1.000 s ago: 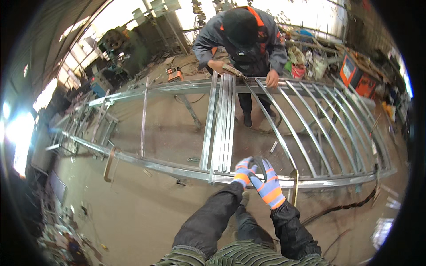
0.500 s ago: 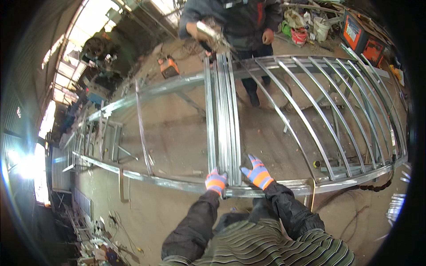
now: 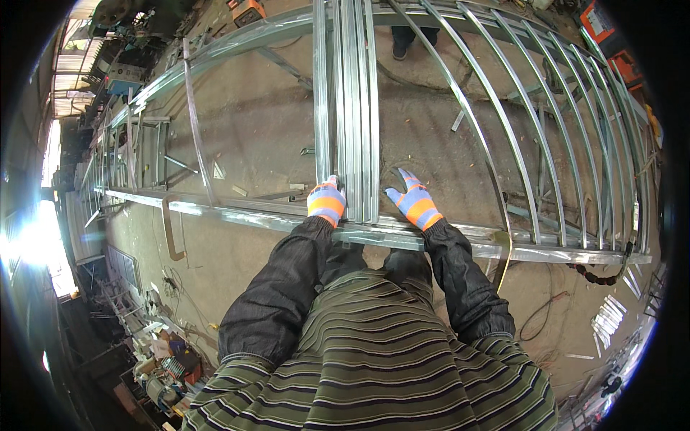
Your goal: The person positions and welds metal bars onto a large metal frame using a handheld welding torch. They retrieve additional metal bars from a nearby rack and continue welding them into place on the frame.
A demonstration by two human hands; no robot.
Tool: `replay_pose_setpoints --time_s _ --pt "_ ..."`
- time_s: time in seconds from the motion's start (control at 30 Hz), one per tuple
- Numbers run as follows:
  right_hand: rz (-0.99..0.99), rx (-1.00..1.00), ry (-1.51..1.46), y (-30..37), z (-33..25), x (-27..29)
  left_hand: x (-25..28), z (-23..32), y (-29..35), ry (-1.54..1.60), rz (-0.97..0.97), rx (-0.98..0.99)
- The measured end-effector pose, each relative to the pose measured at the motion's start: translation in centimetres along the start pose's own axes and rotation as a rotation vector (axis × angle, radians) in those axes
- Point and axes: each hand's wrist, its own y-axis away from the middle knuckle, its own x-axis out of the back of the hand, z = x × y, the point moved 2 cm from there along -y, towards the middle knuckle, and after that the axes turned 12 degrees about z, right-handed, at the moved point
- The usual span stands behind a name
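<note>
Several long, silvery metal tubes [image 3: 356, 122] lie side by side across the frame, pointing away from me. My left hand [image 3: 327, 201], in a purple and orange glove, closes round the near end of the leftmost metal tube [image 3: 323, 93], which sits slightly apart from the others. To the right of the bundle, my right hand [image 3: 415, 202], gloved alike, is open with thumb and fingers spread. It hovers at or just over the near rail [image 3: 388, 235] of the metal frame; whether it touches the rail I cannot tell. The near tube ends rest on this rail.
Evenly spaced bars [image 3: 514, 136] span the frame on the right. A single crossbar [image 3: 192, 122] stands on the left. A C-shaped brown metal piece [image 3: 169, 230] hangs from the near rail. Beyond the far rail shows a person's shoe [image 3: 401, 50]. Metal offcuts [image 3: 609, 320] lie on the floor at right.
The view has tipped downward, so the other person is mostly out of sight. My right hand has come a little away from the bundle's right side. My left hand stays at the leftmost tube.
</note>
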Motion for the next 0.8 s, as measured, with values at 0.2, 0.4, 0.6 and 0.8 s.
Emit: replay_pose_setpoints --time_s 0.2,0.4,0.6,0.8 --pt "0.06 -0.115 -0.159 -3.1 2.0 -1.0 -0.3 -6.3 -3.1 0.591 0.393 -0.076" --pt "0.121 -0.33 -0.564 -11.1 2.8 -4.1 -3.9 -8.8 -13.1 1.65 -0.168 0.478" --pt "-0.058 0.27 0.032 -12.8 -0.3 -6.6 -6.4 -2.0 -12.8 1.496 -0.424 0.4" --pt "-0.127 0.551 0.23 -11.5 -2.1 -4.7 -8.0 -1.5 -12.9 1.865 -0.717 0.291"
